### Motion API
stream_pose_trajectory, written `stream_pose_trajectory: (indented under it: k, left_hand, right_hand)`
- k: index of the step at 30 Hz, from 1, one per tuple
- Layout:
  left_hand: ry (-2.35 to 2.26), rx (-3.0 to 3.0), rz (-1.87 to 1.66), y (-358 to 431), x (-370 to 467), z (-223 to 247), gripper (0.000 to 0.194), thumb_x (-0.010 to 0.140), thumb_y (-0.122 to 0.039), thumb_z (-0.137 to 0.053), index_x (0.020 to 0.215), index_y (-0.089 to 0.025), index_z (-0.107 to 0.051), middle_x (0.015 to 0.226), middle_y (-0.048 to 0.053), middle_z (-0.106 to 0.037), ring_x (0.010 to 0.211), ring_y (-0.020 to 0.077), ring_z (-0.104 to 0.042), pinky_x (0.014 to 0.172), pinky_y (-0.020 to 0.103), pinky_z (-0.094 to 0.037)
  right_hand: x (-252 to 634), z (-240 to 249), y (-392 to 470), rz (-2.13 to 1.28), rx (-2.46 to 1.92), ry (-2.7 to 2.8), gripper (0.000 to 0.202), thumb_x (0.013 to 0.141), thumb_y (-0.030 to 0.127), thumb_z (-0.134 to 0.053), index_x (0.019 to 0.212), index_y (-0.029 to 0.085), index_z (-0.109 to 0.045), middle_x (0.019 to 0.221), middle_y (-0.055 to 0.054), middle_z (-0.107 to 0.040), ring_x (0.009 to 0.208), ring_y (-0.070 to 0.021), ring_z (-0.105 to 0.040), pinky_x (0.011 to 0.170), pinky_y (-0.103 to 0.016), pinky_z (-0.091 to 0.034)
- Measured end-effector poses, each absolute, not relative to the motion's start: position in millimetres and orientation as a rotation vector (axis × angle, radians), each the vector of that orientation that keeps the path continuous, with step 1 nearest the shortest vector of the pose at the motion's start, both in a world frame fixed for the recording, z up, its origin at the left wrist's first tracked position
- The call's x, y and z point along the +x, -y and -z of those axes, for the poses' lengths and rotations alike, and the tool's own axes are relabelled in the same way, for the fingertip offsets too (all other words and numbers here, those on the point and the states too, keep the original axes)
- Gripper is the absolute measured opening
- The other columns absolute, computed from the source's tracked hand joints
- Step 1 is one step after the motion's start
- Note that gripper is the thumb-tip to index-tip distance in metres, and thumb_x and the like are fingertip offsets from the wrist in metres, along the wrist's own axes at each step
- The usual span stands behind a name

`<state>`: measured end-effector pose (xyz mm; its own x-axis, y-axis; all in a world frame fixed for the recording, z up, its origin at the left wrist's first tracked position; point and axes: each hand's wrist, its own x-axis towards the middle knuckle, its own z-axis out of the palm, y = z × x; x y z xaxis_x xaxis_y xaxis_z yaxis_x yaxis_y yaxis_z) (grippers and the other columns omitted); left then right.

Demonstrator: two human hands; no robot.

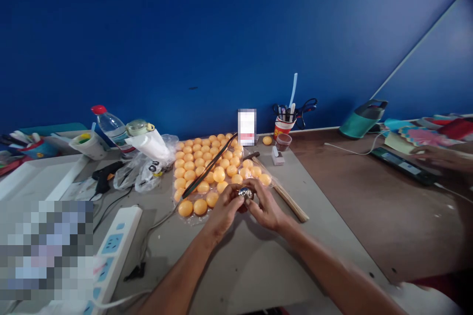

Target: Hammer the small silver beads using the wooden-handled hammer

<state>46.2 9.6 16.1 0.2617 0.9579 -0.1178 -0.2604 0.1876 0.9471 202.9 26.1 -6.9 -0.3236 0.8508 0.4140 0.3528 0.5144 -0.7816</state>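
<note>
A small, shiny, rounded metal piece (245, 193) is held just above the table's front part; its exact kind I cannot make out. My left hand (229, 204) closes on it from one side, thumb against the metal. From the other side my right hand (263, 205) grips the same piece with bent fingers. Right behind both hands lies clear plastic wrapping full of orange balls (200, 207), set in rows. Across the balls runs a dark strap-like strip (207, 170). Beside my right hand is a bundle of thin wooden sticks (290, 200).
At left are a white power strip (117, 241), a black glue gun (105, 177) and a bottle with red cap (113, 128). A cup of pens (284, 127) and small box (278, 156) stand behind. Another person's hand (439, 154) is at right near a phone (402, 166).
</note>
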Motion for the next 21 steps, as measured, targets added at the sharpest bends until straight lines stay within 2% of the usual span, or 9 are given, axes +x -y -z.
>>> stream_pose_trajectory:
  k: [6,12,16,21]
  left_hand:
    - [-0.917,0.987,-1.024,-10.6,45.6,-13.7,0.022,0.078,-0.027,-0.061,0.098,-0.017,-0.06,0.091,0.003,-0.063,0.077,0.014,-0.055,0.071,0.027,-0.046]
    - [-0.941,0.97,-1.053,-11.8,45.4,-15.6,0.021,0.075,-0.023,-0.061,0.095,-0.017,-0.058,0.088,0.001,-0.06,0.074,0.0123,-0.053,0.068,0.025,-0.044]
    - [-0.957,0.941,-1.072,-12.6,47.4,-17.0,0.022,0.073,-0.022,-0.062,0.094,-0.017,-0.056,0.088,0.001,-0.06,0.078,0.013,-0.055,0.071,0.026,-0.046]
    - [-0.943,0.932,-1.095,-14.0,49.1,-11.7,0.023,0.073,-0.023,-0.063,0.094,-0.017,-0.055,0.086,0.0,-0.059,0.076,0.0123,-0.055,0.069,0.025,-0.046]
  right_hand:
    - [202.3,2.4,-27.3,-0.755,-0.967,1.928,0.023,0.081,0.023,-0.049,0.104,0.019,-0.053,0.085,-0.004,-0.059,0.072,-0.0178,-0.052,0.068,-0.032,-0.046]
    - [201.6,-0.8,-29.6,-0.785,-0.917,1.96,0.03,0.083,0.018,-0.047,0.111,0.018,-0.057,0.098,-0.007,-0.064,0.085,-0.0201,-0.058,0.078,-0.033,-0.047]
    - [201.8,1.6,-30.5,-0.774,-0.912,1.976,0.038,0.082,0.014,-0.046,0.118,0.018,-0.057,0.107,-0.009,-0.064,0.094,-0.022,-0.059,0.085,-0.036,-0.047]
    - [202.0,4.1,-32.0,-0.772,-0.92,1.99,0.042,0.083,0.014,-0.044,0.123,0.019,-0.056,0.111,-0.009,-0.064,0.099,-0.0226,-0.059,0.089,-0.037,-0.047]
